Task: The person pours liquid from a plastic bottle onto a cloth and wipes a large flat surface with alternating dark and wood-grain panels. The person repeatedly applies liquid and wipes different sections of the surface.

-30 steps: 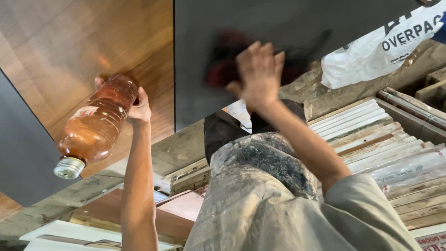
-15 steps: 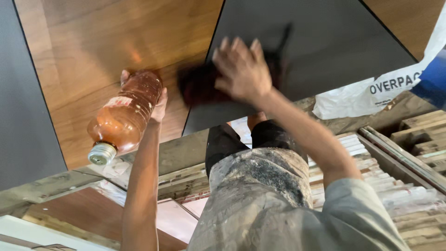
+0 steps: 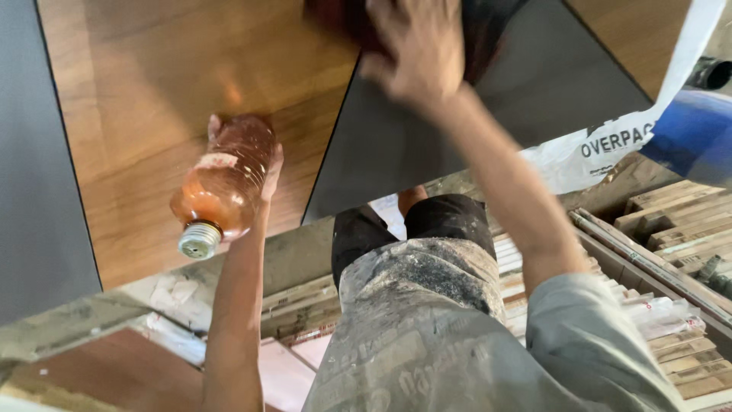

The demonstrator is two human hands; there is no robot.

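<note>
Plastic bottle (image 3: 225,183): clear, filled with orange-brown liquid, pale label near the shoulder, threaded neck uncapped; held tilted, mouth toward the viewer, above the wood-grain panel (image 3: 175,99). Dark red cloth (image 3: 343,19): bunched, partly hidden under a hand, pressed on the dark grey panel (image 3: 457,130) at the frame's top edge; blurred.

Right hand (image 3: 418,47) blurred, hiding most of the dark red cloth (image 3: 343,19), itself edge-cropped.
</note>
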